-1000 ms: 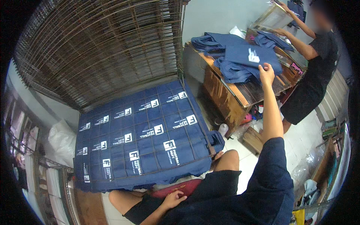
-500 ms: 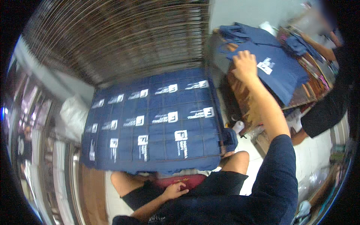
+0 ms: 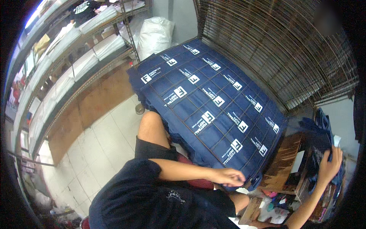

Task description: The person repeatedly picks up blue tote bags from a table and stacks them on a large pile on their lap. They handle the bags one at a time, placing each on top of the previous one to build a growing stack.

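Observation:
Navy fabric panels [image 3: 190, 97] with white prints spread in front of my legs, crossed by a grid of thin dark wires. At their near right corner, my left hand [image 3: 228, 177] hovers with loosely curled fingers and nothing visible in it. My right hand [image 3: 331, 165] reaches to the wooden table on the right. There its thumb and fingers close on a piece of navy fabric [image 3: 318, 131], which looks raised and partly blurred. A white sheet [image 3: 298, 161] lies on the wooden top [image 3: 280, 173] beside that fabric.
Tall wire racks [image 3: 267, 45] stand upright behind the panels. On the left is a shelf unit [image 3: 82, 74] stacked with pale flat frames. A white sack [image 3: 155, 36] sits at the far corner. Cluttered items [image 3: 278, 206] lie below the table, and tiled floor [image 3: 103, 141] shows at left.
My view has swung, showing more of the shelves. My right hand was flat on a printed navy piece and now grasps raised fabric. My left hand has left my lap for the panels' corner.

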`<state>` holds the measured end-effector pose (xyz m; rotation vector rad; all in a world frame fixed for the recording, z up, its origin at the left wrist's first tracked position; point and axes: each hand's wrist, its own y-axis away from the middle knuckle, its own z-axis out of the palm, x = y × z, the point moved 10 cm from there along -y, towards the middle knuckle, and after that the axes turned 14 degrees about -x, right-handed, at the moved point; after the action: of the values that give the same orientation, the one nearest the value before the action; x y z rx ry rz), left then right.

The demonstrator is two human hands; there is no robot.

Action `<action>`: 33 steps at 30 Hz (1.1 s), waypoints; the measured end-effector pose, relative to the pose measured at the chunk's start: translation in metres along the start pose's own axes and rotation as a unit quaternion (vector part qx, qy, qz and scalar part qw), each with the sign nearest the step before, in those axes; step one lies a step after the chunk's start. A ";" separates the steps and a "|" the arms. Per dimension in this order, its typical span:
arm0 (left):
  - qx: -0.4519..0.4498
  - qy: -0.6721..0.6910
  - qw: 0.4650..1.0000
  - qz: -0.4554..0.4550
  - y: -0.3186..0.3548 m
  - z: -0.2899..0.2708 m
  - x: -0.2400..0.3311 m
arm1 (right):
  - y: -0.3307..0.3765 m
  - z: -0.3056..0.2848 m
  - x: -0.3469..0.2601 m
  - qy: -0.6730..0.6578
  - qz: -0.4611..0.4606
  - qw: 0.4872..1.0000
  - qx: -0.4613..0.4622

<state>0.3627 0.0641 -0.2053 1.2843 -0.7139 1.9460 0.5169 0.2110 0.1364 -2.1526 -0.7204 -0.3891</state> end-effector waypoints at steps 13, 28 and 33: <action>0.169 0.205 0.907 0.327 0.111 -0.025 0.237 | -0.061 -0.128 -0.261 -0.333 -0.199 0.921 -0.039; 0.520 0.035 0.781 0.345 0.336 -0.384 0.387 | -0.128 -0.018 -0.294 -0.430 -0.059 0.896 -0.090; 0.489 0.047 0.747 0.447 0.360 -0.452 0.428 | -0.009 0.085 -0.202 -0.328 0.102 0.915 -0.211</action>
<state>-0.2876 0.2886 0.0050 1.5032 -0.1734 3.4477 0.3549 0.2088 -0.0106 -2.7763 -0.8069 0.3519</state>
